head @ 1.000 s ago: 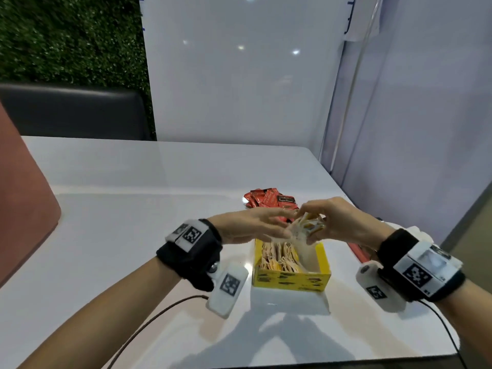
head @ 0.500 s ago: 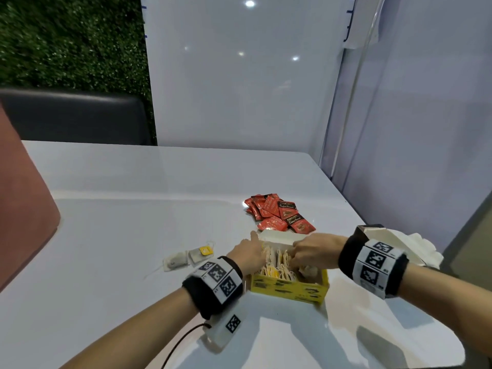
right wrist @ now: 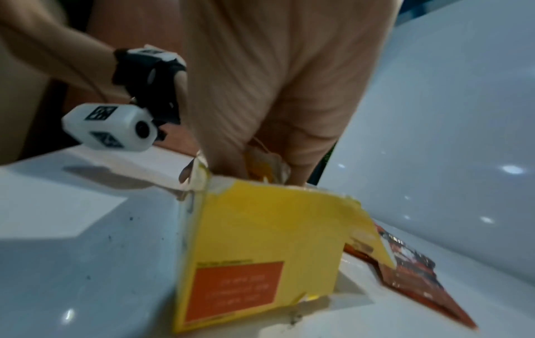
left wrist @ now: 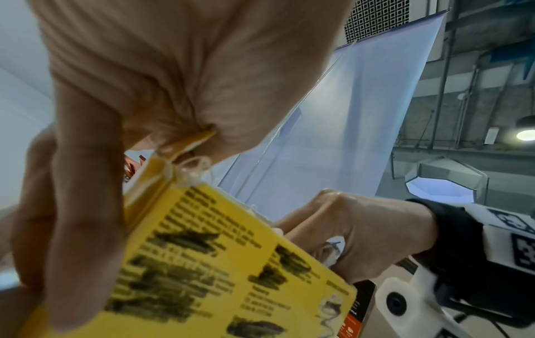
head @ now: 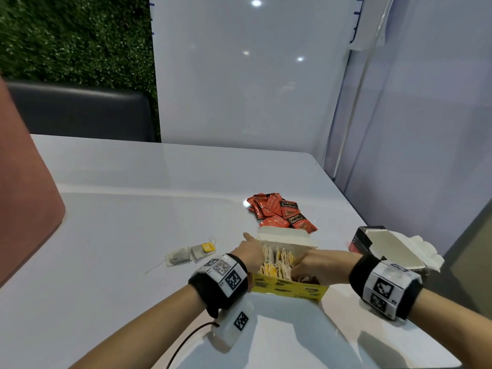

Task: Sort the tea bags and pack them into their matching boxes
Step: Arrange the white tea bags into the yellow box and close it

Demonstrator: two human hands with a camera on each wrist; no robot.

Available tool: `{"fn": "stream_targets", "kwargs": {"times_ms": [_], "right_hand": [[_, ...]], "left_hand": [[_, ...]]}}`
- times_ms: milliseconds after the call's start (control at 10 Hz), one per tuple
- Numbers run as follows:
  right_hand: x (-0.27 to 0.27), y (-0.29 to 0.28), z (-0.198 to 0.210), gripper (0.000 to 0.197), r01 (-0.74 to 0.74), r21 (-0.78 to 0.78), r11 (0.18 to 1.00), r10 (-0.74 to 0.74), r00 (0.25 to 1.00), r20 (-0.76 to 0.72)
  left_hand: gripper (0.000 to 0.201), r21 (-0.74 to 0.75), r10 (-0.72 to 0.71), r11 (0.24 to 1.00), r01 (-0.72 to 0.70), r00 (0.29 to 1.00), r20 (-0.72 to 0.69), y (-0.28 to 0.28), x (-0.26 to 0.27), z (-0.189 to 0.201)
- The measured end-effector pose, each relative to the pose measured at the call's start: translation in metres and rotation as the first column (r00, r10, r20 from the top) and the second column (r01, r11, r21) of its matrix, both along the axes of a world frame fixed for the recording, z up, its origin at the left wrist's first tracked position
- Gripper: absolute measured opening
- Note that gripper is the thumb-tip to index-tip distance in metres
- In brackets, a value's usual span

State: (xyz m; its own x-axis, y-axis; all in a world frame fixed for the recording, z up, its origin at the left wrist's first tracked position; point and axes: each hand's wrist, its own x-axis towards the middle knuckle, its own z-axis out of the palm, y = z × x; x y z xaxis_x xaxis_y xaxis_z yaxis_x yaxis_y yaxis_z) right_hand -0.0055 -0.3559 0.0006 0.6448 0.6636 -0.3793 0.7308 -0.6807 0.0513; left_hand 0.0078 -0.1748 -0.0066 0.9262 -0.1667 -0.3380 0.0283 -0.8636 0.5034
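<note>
The paper tea bags (head: pixel 277 262) I held aloft now sit inside the yellow cardboard box (head: pixel 290 288): right grip (head: pixel 316 266) pinching them down, left grip (head: pixel 249 251) clasping its wall; this batch looks nearly packed.

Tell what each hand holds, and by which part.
Left hand grips the yellow box by its left end. Right hand is among the tea bags inside; its hold cannot be told.

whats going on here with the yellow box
A person is packing tea bags into the open yellow box. The left hand grips its left wall while the right hand tucks bags down inside. Two loose tea bags lie on the table to the left; red sachets lie behind it, a dark box stands open at right.
</note>
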Motion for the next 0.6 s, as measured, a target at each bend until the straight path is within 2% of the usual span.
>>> {"fn": "stream_targets", "kwargs": {"times_ms": [100, 300, 400, 500, 600], "right_hand": [[-0.003, 0.001, -0.002, 0.032, 0.033, 0.051, 0.998, -0.032, 0.999, -0.012], [-0.005, 0.006, 0.015, 0.037, 0.106, 0.002, 0.994, -0.105, 0.991, -0.084], [-0.001, 0.004, 0.031, 0.040, 0.164, 0.019, 0.986, -0.160, 0.977, -0.138], [0.002, -0.003, 0.038, 0.044, 0.225, 0.051, 0.973, -0.216, 0.966, -0.143], [-0.003, -0.004, 0.032, 0.037, 0.209, 0.073, 0.975, -0.200, 0.974, -0.104]], "left_hand": [[0.060, -0.005, -0.022, 1.000, 0.022, 1.000, 0.007, 0.000, 0.000, 0.001], [0.054, -0.015, -0.057, 0.998, 0.057, 0.998, -0.006, 0.003, 0.002, 0.004], [0.044, -0.108, 0.012, 0.994, -0.013, 1.000, -0.012, 0.005, 0.002, 0.008], [0.034, 0.135, -0.248, 0.959, 0.249, 0.969, -0.020, 0.008, 0.004, 0.011], [0.037, 0.099, -0.211, 0.972, 0.212, 0.977, -0.022, 0.014, 0.005, 0.008]]}}
